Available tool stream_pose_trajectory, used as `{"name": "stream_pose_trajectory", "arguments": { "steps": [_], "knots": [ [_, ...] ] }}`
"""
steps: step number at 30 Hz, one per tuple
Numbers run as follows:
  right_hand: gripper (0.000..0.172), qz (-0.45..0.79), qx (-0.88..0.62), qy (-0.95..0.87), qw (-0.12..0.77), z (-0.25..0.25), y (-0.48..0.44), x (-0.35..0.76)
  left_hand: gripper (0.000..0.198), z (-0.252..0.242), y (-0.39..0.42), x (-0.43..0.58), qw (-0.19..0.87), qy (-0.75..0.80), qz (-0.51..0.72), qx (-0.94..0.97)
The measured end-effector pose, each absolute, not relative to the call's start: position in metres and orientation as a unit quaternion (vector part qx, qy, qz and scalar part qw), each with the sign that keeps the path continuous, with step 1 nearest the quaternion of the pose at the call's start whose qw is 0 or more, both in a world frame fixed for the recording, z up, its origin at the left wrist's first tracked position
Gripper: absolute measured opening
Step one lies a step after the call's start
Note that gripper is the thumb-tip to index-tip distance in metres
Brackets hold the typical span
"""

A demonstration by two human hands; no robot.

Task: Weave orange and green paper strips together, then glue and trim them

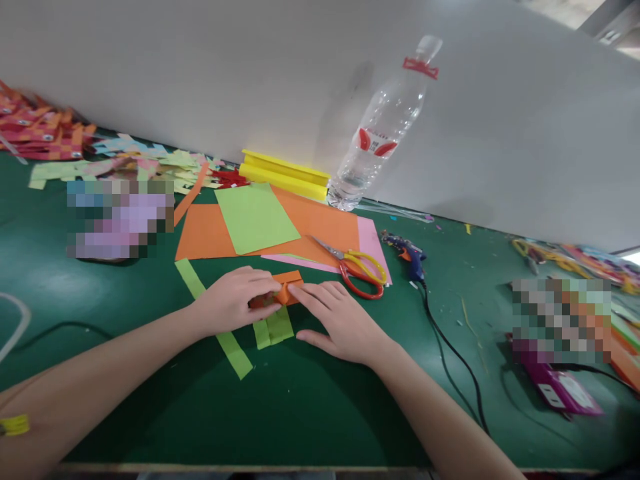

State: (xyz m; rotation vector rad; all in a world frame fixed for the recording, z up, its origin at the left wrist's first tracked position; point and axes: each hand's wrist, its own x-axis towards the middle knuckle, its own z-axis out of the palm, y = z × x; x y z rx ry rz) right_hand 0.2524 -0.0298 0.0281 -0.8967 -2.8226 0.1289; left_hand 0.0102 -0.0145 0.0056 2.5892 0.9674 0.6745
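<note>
My left hand (237, 300) grips a small folded orange paper (290, 279) between thumb and fingers. Fingertips of my right hand (340, 320) rest on the right side of that paper, its thumb held apart and its fingers outstretched. Under the orange piece lies a folded light green paper (275, 328). A long green strip (234, 355) runs diagonally beneath my left hand. Just beyond my hands are scissors (357, 265) with red and yellow handles, lying partly on orange sheets (207, 233), and a green sheet (257, 219).
A plastic bottle (380, 133) stands by the grey wall near a yellow folded strip (283, 175). To the right lie a blue glue gun (411, 259) with its cord and a purple power socket (560, 387). Paper scraps (175, 168) and red-orange woven pieces (45, 130) lie at the left back.
</note>
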Motion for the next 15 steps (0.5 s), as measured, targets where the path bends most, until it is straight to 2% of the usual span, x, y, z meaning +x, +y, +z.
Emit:
{"name": "stream_pose_trajectory", "arguments": {
  "steps": [6, 11, 15],
  "knots": [
    [0.058, 0.041, -0.284, -0.952, 0.106, 0.029, -0.029, 0.255, 0.029, 0.009, -0.013, 0.011, 0.198, 0.304, 0.263, 0.894],
    [0.049, 0.034, -0.341, -0.928, 0.147, 0.030, -0.022, 0.263, 0.020, 0.008, -0.014, 0.011, 0.212, 0.301, 0.275, 0.888],
    [0.048, 0.057, -0.321, -0.939, 0.113, 0.029, -0.018, 0.265, 0.016, 0.006, -0.016, 0.011, 0.213, 0.292, 0.269, 0.893]
  ]
}}
